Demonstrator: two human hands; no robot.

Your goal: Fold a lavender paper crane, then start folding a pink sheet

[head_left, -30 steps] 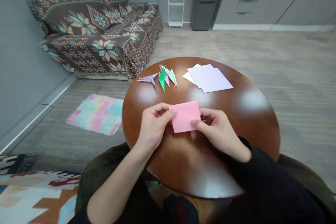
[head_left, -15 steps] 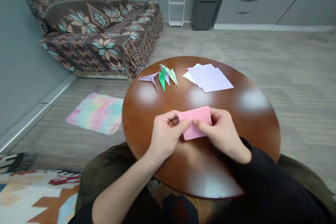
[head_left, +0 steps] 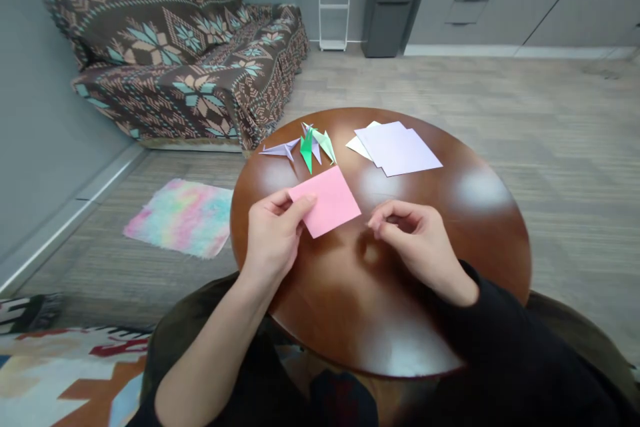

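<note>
A pink square of folded paper (head_left: 333, 203) is held by its left edge in my left hand (head_left: 274, 233), thumb on top and fingers underneath. It is tilted above the table, with its right corner free. My right hand (head_left: 417, 237) hovers just right of the paper, apart from it. Its fingers are curled in and their tips meet near the thumb, with nothing visible in them. Beyond the paper, several folded paper cranes lie together: a purple one (head_left: 283, 149), a dark green one (head_left: 307, 150) and a pale green one (head_left: 326, 145) among them.
A round brown wooden table (head_left: 480, 233) stands before my knees. Purple sheets (head_left: 400, 150) lie at its far side, over a pale sheet (head_left: 359, 147). A patterned sofa (head_left: 200, 80), a fluffy pastel rug (head_left: 183, 217) and grey cabinets (head_left: 500, 10) are farther off.
My right hand has let go of the pink paper. My left hand has moved left with it, and the paper has been turned, showing a squarer face.
</note>
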